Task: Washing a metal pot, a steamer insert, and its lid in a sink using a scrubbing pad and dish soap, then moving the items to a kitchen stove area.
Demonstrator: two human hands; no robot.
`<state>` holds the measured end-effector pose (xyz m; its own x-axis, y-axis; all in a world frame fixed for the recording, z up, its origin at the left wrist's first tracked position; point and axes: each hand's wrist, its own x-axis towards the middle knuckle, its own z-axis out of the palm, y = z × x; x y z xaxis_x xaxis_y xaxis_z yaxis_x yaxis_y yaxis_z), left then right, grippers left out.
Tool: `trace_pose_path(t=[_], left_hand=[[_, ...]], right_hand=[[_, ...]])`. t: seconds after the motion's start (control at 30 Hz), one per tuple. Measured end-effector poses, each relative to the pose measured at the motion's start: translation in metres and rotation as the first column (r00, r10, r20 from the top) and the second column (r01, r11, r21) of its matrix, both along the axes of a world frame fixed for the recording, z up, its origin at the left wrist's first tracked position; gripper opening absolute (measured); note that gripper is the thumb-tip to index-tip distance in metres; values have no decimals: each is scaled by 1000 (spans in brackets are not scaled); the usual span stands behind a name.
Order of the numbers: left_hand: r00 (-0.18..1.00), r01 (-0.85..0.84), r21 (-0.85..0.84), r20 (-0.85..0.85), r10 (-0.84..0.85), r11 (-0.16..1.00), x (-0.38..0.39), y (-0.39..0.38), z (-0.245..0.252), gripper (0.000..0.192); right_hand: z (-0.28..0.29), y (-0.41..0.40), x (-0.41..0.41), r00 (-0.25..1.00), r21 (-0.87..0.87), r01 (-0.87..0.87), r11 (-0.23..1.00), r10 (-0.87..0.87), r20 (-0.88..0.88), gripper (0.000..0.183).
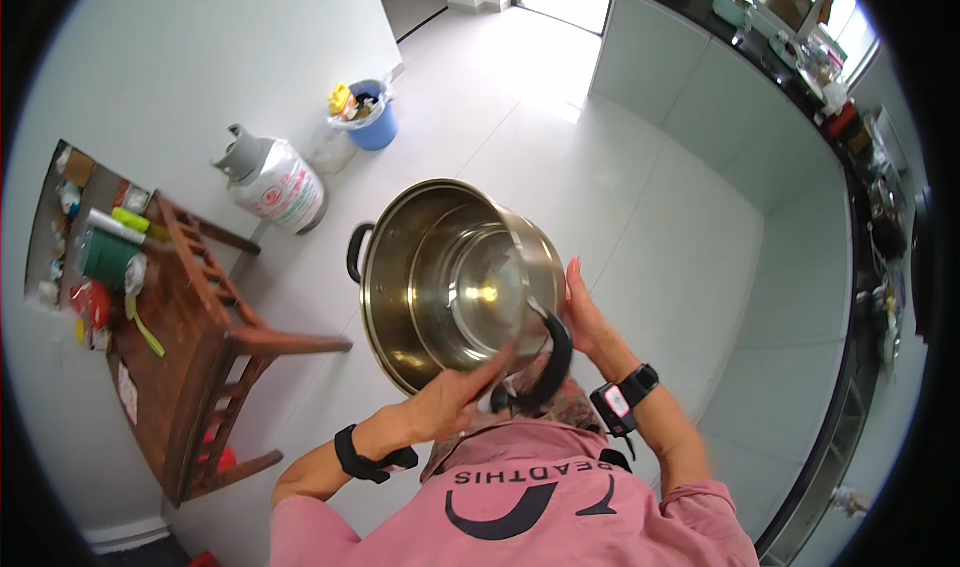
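A large stainless steel stockpot (427,282) is held in front of my body, tilted so its mouth faces up toward me. Its inside is bare, shiny metal; whether a little water lies at the bottom I cannot tell. My left hand (442,409) grips the near rim, blurred, one finger stretched across it. Against the outer wall on the right rests my right hand (589,316), fingers extended and partly hidden behind the pot. One black loop handle (360,252) sticks out at the far left. The other black handle (555,361) is between my hands.
To the left stand a wooden table (169,327) with household items and a wooden chair (247,338). Beyond are a gas cylinder (277,184) and a blue bin (375,128) with rubbish. A dark countertop (795,91) with kitchenware curves along the right.
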<state>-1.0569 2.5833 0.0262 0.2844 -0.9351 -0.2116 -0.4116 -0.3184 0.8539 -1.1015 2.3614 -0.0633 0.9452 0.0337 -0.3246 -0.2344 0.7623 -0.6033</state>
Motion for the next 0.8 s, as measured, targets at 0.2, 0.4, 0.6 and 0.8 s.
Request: trace_pose_path(t=[0.2,0.4,0.6,0.8], left_hand=[[950,236,-110,234,-206,966,114,-104,14,86],[924,245,271,227,-309,931,224,-209,60,74],[827,363,282,341,-446,888,327,-295,69,64],[833,439,166,293,-469,883,458,-388,73,64]], right_hand=[[-36,-82,94,974,9,205,979,-204,97,68],[-30,-164,162,980,120,186,975,-193,50,65],[-27,-237,260,979,191,189,963,-200,43,63],[-25,-318,385,974,221,200,955,-218,61,60]])
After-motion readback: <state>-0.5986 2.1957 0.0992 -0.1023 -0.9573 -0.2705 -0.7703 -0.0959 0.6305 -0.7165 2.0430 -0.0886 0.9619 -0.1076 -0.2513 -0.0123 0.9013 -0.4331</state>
